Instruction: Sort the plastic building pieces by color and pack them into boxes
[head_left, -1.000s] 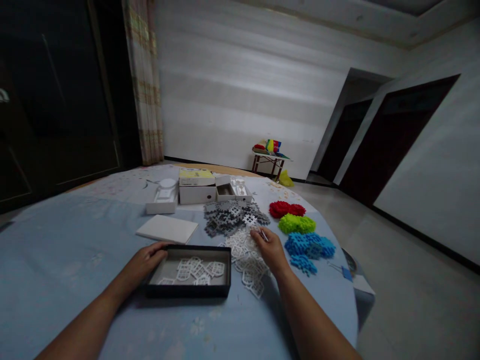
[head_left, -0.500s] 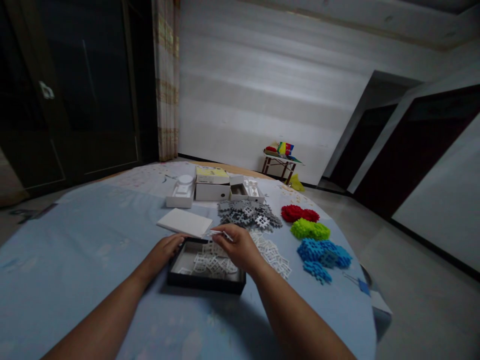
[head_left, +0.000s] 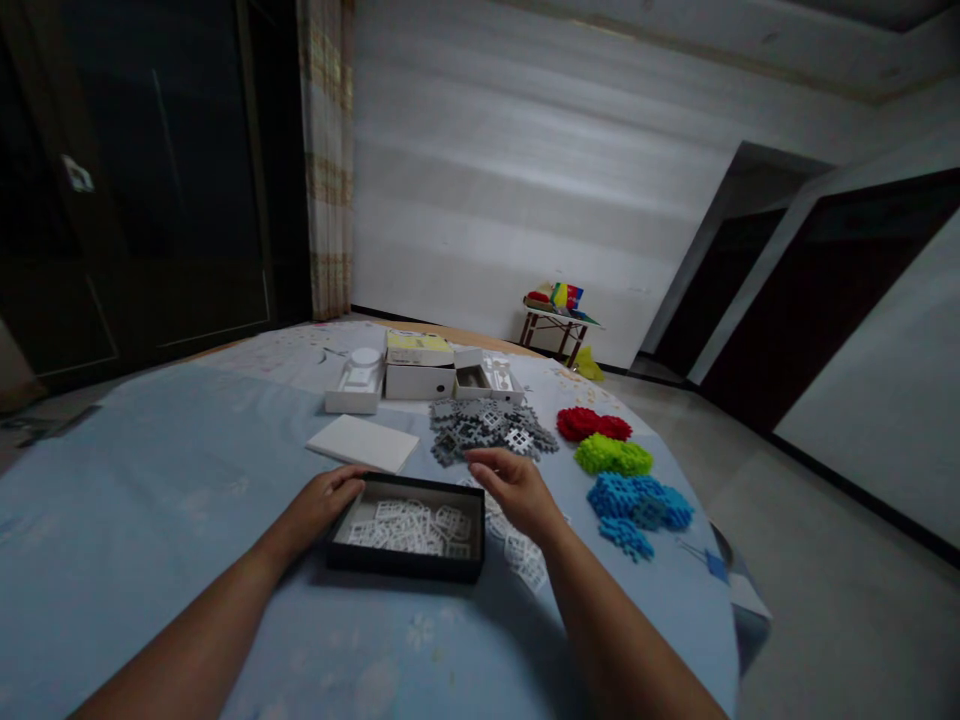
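Observation:
My left hand point(head_left: 322, 508) grips the left rear corner of a black-rimmed box point(head_left: 405, 567), thumb and fingers at its wall. Inside the box lies a loose layer of white lattice pieces point(head_left: 409, 527). Just off the right rear corner of the box is my right hand point(head_left: 517, 488), fingers slightly apart and nothing visible between them. It hovers over more white pieces point(head_left: 525, 560) on the cloth, hiding part of them. A heap of grey interlocking pieces point(head_left: 487, 425) lies right behind my right hand.
A flat white lid point(head_left: 364, 443) lies behind the box. Farther back stand a white tray with a round part point(head_left: 356, 392), a yellow-topped box point(head_left: 420, 380) and small open boxes point(head_left: 472, 380). Red point(head_left: 592, 425), green point(head_left: 613, 455) and blue pieces point(head_left: 637, 500) are at the right.
My right hand has moved right, from above the box to the white pieces beside it. The white piece it held is gone from its fingers. My left hand stays at the box.

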